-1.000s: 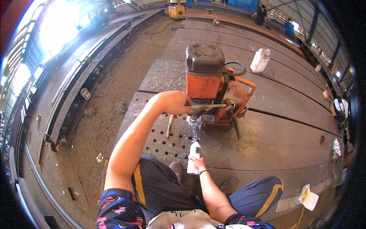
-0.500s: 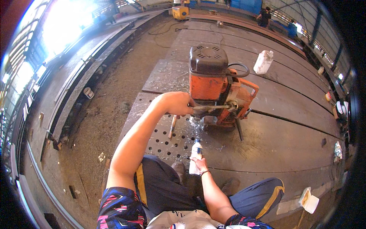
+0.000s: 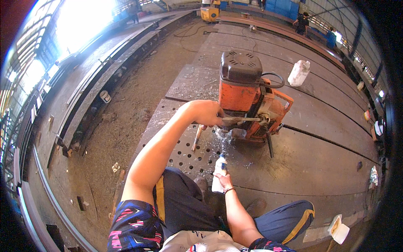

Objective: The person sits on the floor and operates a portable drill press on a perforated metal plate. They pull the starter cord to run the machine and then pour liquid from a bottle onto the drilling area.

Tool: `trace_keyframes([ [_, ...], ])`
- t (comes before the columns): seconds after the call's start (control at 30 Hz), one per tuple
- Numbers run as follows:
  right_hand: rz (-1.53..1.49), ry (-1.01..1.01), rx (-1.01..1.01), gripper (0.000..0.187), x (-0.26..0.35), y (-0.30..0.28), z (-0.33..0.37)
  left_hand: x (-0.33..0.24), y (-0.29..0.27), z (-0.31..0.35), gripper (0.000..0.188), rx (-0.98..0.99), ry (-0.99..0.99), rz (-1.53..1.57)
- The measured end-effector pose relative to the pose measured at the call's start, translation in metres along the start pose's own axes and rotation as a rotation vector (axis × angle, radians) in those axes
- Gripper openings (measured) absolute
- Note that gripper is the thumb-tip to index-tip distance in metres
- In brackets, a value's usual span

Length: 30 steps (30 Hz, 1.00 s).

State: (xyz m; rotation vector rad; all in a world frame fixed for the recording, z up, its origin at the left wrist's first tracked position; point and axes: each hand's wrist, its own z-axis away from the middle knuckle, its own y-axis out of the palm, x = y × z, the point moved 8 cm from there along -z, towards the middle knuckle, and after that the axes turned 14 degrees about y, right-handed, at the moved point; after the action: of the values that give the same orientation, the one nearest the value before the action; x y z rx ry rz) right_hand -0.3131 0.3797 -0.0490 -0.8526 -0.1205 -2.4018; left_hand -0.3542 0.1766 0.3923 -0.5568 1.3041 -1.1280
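Observation:
An orange magnetic drill (image 3: 238, 98) with a dark motor cap stands on a steel plate (image 3: 273, 168) drilled with several round holes. My left hand (image 3: 208, 113) is closed around the end of the drill's feed lever (image 3: 243, 119). A brush (image 3: 196, 138) hangs bristles-down from beneath those same fingers. Low in front of the drill, my right hand (image 3: 224, 180) grips a squeeze bottle (image 3: 221, 167) of white liquid, its tip toward the drill. A whitish streak shows between tip and drill base. The cutter itself is hard to make out.
Metal shavings lie around the drill. A white jug (image 3: 299, 73) stands on the plate beyond it, to the right. An open white container (image 3: 338, 229) sits at the lower right. Dirt floor (image 3: 121, 105) borders the plate on the left. People are in the far background.
The whole view has shifted slightly, so the scene sits farther right. Both hands keep their places relative to the drill and their holds. The whitish streak at the bottle tip looks more distinct.

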Motion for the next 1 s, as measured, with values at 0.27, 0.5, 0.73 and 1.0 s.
trace_keyframes([
  [0.27, -0.021, 0.025, 0.041, 0.036, 0.004, 0.01, 0.011, 0.013, 0.007, 0.004, 0.037, -0.005, -0.035, 0.026],
  [0.5, -0.046, -0.022, 0.014, 0.037, 0.001, -0.002, -0.003, 0.005, 0.002, -0.002, 0.037, -0.006, -0.001, 0.0],
  [0.73, 0.035, -0.003, 0.012, 0.043, 0.016, 0.002, 0.025, 0.01, 0.005, 0.003, 0.038, -0.008, -0.034, 0.032],
  [1.0, 0.019, -0.037, -0.036, 0.044, 0.016, -0.004, 0.017, 0.009, 0.005, 0.0, 0.039, -0.018, -0.021, 0.038],
])
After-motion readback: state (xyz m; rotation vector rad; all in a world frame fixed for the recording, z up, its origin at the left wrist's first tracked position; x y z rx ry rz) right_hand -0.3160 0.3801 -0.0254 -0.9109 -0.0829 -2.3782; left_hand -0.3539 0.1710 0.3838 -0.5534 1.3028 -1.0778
